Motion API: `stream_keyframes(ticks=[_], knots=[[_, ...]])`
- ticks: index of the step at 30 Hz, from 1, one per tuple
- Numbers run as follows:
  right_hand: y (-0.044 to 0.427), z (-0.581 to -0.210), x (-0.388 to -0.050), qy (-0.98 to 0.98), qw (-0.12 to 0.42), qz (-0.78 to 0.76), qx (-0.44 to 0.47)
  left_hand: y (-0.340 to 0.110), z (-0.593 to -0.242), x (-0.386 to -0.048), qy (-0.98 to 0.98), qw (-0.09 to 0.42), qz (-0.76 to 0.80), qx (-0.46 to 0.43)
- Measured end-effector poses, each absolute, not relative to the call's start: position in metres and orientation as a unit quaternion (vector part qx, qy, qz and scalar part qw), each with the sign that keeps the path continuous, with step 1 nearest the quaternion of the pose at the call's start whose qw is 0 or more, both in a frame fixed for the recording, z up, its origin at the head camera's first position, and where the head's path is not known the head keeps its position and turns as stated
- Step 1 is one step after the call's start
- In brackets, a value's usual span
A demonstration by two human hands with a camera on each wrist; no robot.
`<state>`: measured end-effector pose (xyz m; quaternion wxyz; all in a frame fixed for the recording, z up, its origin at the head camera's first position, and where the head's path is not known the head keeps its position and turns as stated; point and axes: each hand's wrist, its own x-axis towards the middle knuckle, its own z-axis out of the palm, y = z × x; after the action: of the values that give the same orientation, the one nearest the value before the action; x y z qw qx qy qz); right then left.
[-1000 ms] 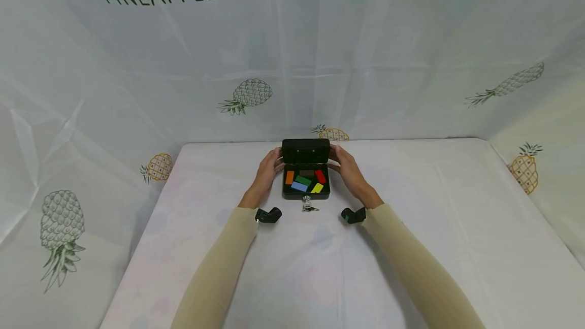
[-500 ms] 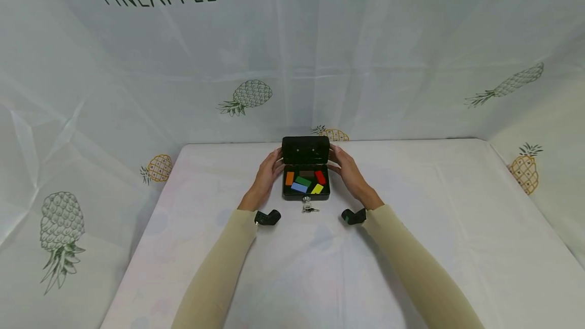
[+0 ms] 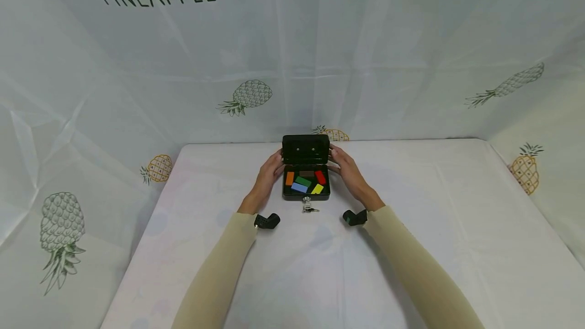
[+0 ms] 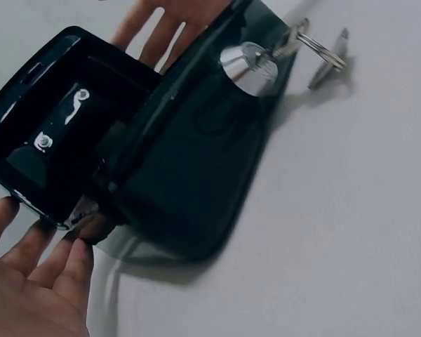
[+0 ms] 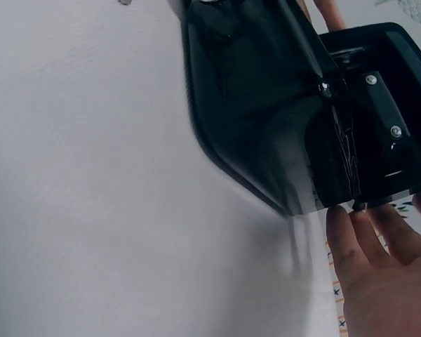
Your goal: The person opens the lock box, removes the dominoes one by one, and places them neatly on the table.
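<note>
A black cash box (image 3: pixel 287 196) stands at the table's far side with its lid (image 3: pixel 305 150) raised. Inside lie several coloured blocks, among them a blue block (image 3: pixel 299 187), a green block (image 3: pixel 303 181), a red block (image 3: pixel 320 176) and a yellow block (image 3: pixel 317 189). Keys (image 3: pixel 311 209) hang from the front lock (image 4: pixel 249 68). My left hand (image 3: pixel 266 175) touches the left side of the lid with extended fingertips, near the hinge. On the opposite side, my right hand (image 3: pixel 351 173) touches the lid the same way, as the right wrist view also shows. Neither hand is curled round anything.
A white cloth covers the table (image 3: pixel 411 227). Behind it hangs a white curtain (image 3: pixel 388 65) printed with pineapples, close to the raised lid. Black wrist cameras (image 3: pixel 267 221) stick out from both cuffs in front of the box.
The lid has tilted a little further back, showing more of its inner face. Both hands have stayed at its sides, and the box and blocks keep their places.
</note>
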<state>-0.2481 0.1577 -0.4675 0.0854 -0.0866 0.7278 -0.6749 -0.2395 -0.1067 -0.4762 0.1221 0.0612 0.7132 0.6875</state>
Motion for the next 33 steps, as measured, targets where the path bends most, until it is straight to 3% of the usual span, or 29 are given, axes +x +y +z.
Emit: stream_keyframes(ticks=[5, 13, 17, 33], knots=[[0.157, -0.468, -0.241, 0.777, 0.042, -0.624, -0.076, -0.111, -0.478, -0.233, 0.732, 0.116, 0.667, 0.077], [0.152, -0.467, -0.226, 0.830, -0.097, -0.536, -0.117, -0.117, -0.483, -0.223, 0.757, 0.126, 0.633, 0.104], [0.148, -0.465, -0.221, 0.847, -0.138, -0.493, -0.142, -0.120, -0.486, -0.223, 0.756, 0.138, 0.628, 0.125], [0.122, -0.452, -0.216, 0.901, -0.058, -0.365, -0.230, -0.125, -0.493, -0.223, 0.775, 0.154, 0.592, 0.160]])
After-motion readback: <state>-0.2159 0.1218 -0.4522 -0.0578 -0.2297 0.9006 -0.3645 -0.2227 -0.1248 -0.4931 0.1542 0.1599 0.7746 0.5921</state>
